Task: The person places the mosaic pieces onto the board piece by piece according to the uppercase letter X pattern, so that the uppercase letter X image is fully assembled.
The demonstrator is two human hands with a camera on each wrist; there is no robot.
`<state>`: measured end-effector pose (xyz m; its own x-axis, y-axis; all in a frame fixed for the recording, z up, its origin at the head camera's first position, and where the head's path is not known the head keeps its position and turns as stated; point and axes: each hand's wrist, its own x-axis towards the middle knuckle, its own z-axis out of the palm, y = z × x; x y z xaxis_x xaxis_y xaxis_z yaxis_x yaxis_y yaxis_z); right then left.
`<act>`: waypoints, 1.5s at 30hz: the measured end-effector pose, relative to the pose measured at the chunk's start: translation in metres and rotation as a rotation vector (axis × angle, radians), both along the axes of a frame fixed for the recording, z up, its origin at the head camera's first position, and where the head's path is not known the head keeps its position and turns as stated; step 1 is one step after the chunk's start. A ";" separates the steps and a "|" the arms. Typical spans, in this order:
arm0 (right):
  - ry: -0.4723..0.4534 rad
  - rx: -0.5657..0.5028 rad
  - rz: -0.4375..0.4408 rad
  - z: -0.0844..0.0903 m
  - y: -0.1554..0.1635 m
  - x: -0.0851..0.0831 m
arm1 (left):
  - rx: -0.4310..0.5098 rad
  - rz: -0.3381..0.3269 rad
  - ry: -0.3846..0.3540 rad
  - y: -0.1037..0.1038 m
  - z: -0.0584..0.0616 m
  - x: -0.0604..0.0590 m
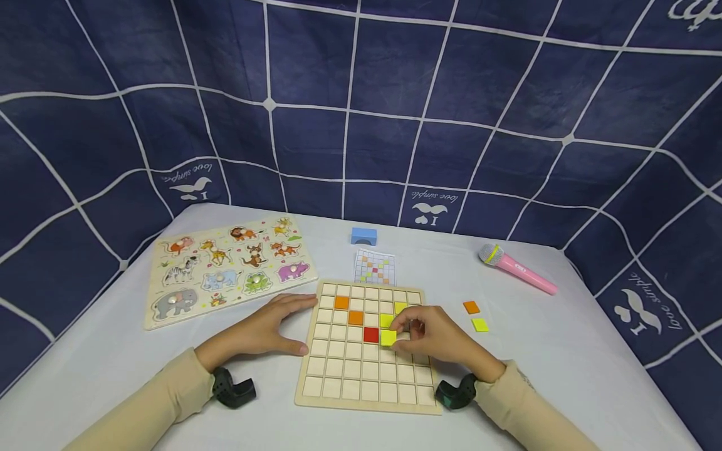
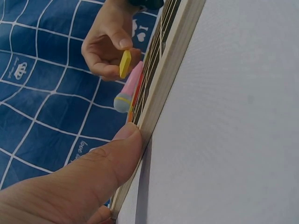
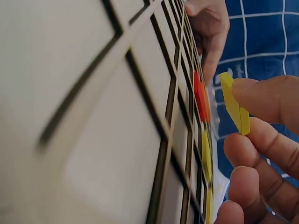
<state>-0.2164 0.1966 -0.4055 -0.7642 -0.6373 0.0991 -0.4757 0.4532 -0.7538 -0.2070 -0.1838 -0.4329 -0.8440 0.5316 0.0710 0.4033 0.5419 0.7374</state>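
- Head view: right hand (image 1: 442,341) pinches a yellow tile (image 1: 388,337) by its edges, just above the grid board (image 1: 369,382) near the board's middle, right of the red tile (image 1: 370,334). Left hand (image 1: 271,326) lies flat, fingers straight, against the board's left edge. On the board: 2 orange tiles (image 1: 341,302), 2 more yellow. Loose orange tile (image 1: 470,307) and loose yellow tile (image 1: 480,325) sit on the counter (image 1: 564,351) right of the board. Pattern card (image 1: 375,267), blue block (image 1: 363,236), pink microphone (image 1: 517,268) toward the far edge; animal puzzle (image 1: 225,266) at the left.
- Left wrist view: thumb (image 2: 114,158) touches the board's rim (image 2: 161,88); tile held on edge.
- Right wrist view: tile (image 3: 233,102) thin, tilted, between thumb and fingertip.
- Judgement: tile light, stiff, smooth; grip opposite edges.
- Writing: backdrop (image 1: 361,94) reads "love simple", mirrored.
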 end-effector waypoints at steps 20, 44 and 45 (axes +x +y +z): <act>0.065 0.046 0.071 0.005 -0.034 0.006 | 0.003 -0.004 0.001 0.000 -0.001 0.000; 0.150 0.151 0.120 0.009 -0.059 0.009 | 0.000 0.000 -0.016 0.000 0.002 0.000; 0.154 0.153 0.121 0.009 -0.060 0.009 | 0.001 0.000 -0.016 0.000 0.002 0.000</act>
